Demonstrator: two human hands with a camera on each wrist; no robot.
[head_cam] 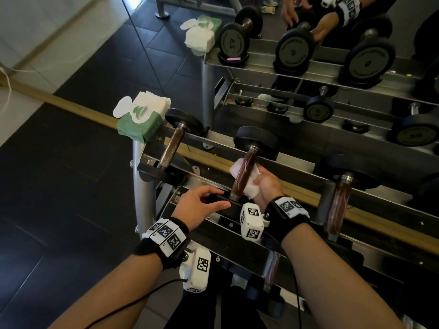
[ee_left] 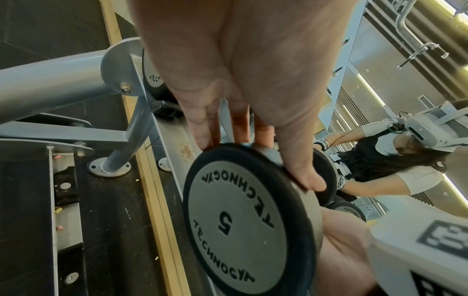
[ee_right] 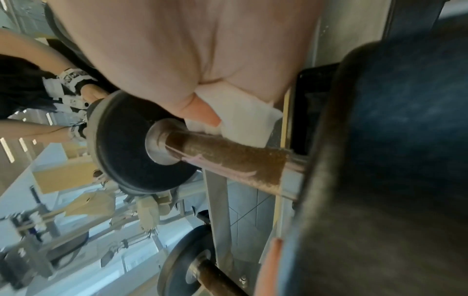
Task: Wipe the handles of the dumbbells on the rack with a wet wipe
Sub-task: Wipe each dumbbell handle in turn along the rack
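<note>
on the rack [head_cam: 166,148], right hand [head_cam: 266,184] clamps wipe [head_cam: 249,186] to handle [head_cam: 242,179], left hand [head_cam: 202,207] grips weight [ee_left: 243,220].

White wipe [head_cam: 247,184], brownish, perhaps rusty handle [head_cam: 243,178], black weight heads [head_cam: 255,140], green pack [head_cam: 140,125].

Three dumbbells lie across the rack's [head_cam: 152,155] top tier, side by side: the left dumbbell [head_cam: 171,146] nearest the rack's end, the middle dumbbell [head_cam: 244,172] beside it, the right dumbbell [head_cam: 338,205] beyond; a wipes pack [head_cam: 140,117] sits on the end corner, just left of the left dumbbell; a mirror [head_cam: 332,79] stands behind the rack.
</note>
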